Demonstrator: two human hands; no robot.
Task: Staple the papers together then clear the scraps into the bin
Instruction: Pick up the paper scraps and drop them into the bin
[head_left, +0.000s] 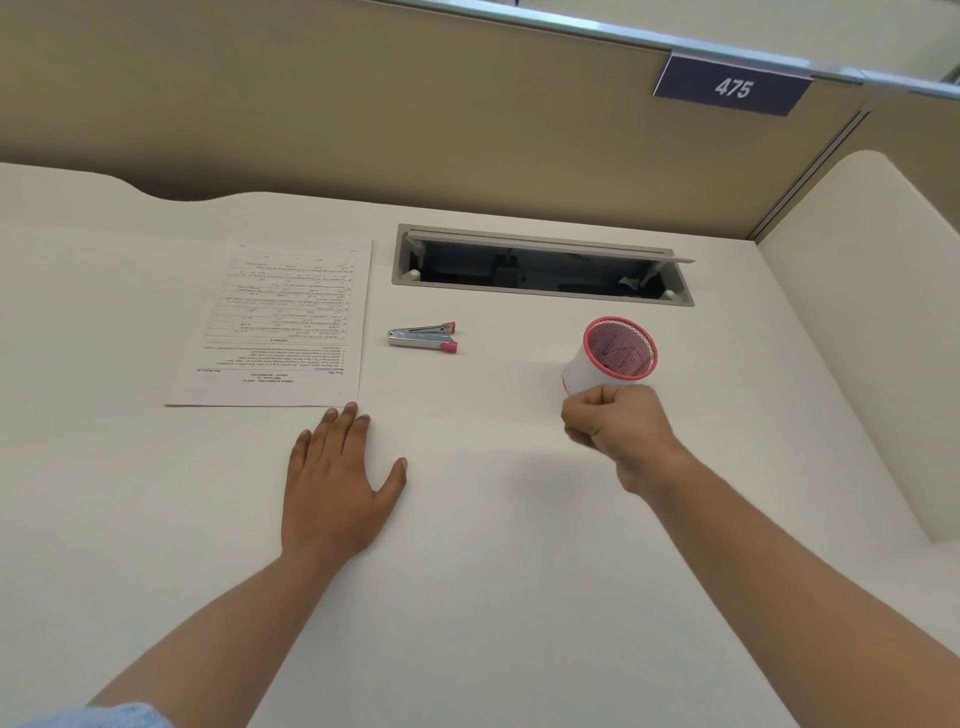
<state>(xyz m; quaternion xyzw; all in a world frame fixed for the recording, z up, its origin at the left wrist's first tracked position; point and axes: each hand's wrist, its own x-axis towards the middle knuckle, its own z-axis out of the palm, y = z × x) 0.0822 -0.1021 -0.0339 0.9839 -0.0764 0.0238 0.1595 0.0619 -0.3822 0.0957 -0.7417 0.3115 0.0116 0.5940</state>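
White desk against beige partition. Far left, papers; just right of them, stapler, set aside. Flat on desk, left hand, fingers straight, tips at papers' near corner, likely steadying. Clenched just near of mesh bin, right hand, probably to drop scraps; fist's contents hidden.

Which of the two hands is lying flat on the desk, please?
The left hand, fingers straight near the papers; the right hand is curled into a fist by the pink mesh bin.
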